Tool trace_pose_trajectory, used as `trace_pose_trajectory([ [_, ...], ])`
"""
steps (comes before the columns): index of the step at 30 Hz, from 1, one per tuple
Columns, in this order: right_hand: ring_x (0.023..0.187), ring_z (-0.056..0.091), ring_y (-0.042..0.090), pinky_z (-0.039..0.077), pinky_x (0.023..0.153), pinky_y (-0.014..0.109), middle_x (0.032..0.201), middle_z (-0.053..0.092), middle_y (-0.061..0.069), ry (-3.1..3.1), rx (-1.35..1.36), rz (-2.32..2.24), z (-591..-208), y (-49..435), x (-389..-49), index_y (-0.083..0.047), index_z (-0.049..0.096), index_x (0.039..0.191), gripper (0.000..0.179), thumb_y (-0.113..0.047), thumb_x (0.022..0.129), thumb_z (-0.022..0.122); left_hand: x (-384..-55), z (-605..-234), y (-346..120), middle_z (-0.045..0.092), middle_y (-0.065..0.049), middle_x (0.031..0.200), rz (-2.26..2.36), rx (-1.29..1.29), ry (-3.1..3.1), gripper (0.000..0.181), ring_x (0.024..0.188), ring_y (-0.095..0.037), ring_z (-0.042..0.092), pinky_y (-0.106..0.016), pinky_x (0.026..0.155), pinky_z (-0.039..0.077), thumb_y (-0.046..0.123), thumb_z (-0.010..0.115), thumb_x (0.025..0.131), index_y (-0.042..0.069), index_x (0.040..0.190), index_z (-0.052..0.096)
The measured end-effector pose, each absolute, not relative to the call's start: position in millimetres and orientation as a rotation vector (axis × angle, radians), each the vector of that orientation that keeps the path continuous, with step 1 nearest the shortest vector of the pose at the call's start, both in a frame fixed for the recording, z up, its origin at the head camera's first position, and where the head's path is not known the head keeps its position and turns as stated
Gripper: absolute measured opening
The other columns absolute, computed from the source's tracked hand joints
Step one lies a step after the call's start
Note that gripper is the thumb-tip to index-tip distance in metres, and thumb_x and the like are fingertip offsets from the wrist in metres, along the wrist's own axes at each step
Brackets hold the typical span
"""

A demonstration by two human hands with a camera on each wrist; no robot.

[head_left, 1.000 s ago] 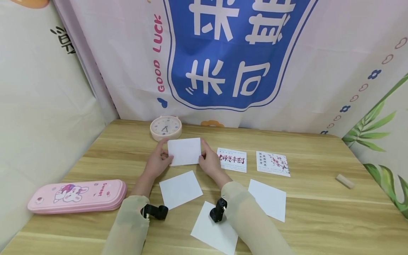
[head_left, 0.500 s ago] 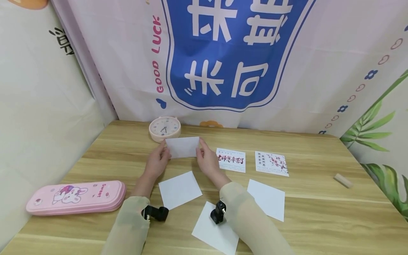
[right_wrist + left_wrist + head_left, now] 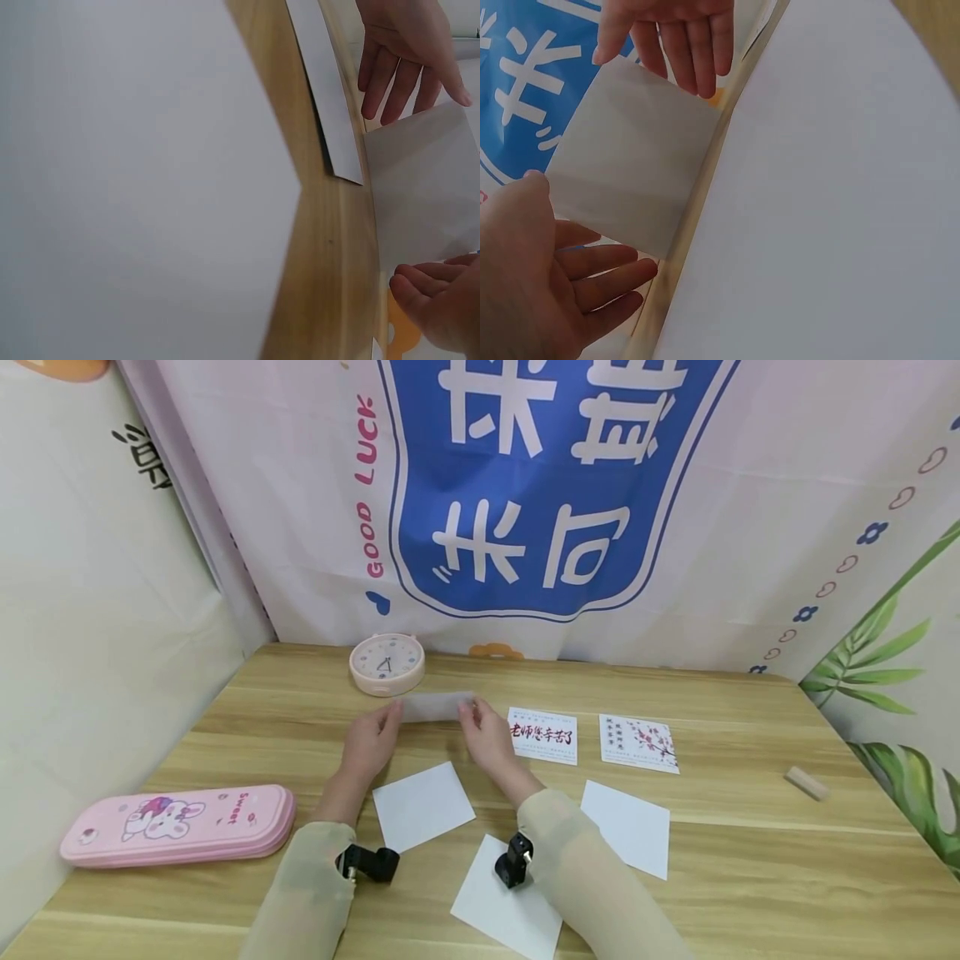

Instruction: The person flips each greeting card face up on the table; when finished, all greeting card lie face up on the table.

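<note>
The clock (image 3: 386, 662) stands on the table (image 3: 750, 860), and the white card (image 3: 431, 707) is held just to its right and a little nearer the person. The left hand (image 3: 371, 742), in front of the clock, pinches one end of the card between the thumb and the fingers behind it; the right hand (image 3: 491, 739), to the clock's right, pinches the opposite end the same way. The face toward the head camera looks plain, and the card is tilted so steeply that only a narrow strip shows there. What the far face bears cannot be told.

Turning the card in the air seems the step in hand. Both wrists would do best to roll together, with light, even pressure at the two ends, so the thin sheet neither twists nor bows. Fingers placed near the edges leave the middle of the face uncovered. Care is worth taking on two sides: the clock sits close behind the left fingers, and the red-lettered card (image 3: 546, 739), farther right of the clock, lies just beside the right hand, where a low sweep could nudge it.
</note>
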State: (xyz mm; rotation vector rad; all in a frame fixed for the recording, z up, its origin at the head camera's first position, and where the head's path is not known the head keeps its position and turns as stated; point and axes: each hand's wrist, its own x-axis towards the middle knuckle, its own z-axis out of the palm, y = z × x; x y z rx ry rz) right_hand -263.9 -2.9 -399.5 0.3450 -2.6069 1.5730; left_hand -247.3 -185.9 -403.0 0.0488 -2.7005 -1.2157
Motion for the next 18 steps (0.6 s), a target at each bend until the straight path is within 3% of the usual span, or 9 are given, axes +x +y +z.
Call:
trace_pose_trajectory([
  [8, 0.106, 0.047, 0.028, 0.039, 0.087, 0.032, 0.12, 0.047, 0.02, -2.663, 0.381, 1.607, -402.6, -2.7, -265.2, 0.008, 0.038, 0.125, 0.058, -0.039, 0.091, 0.035, -247.0, -403.9, -184.6, 0.046, -0.02, 0.121, -1.206, 0.111, -2.771, 0.074, 0.113, -0.034, 0.039, -0.042, 0.094, 0.029, 0.058, 0.02, 0.086, -0.002, 0.119, 0.048],
  [18, 0.108, 0.045, 0.03, 0.033, 0.092, 0.035, 0.119, 0.046, 0.023, -2.75, 0.382, 1.566, -403.0, -1.5, -263.6, 0.012, 0.031, 0.126, 0.063, -0.041, 0.092, 0.031, -246.3, -405.3, -182.1, 0.05, -0.02, 0.116, -1.034, -0.044, -2.834, 0.064, 0.108, -0.036, 0.043, -0.044, 0.091, 0.032, 0.049, 0.025, 0.09, -0.004, 0.119, 0.049],
])
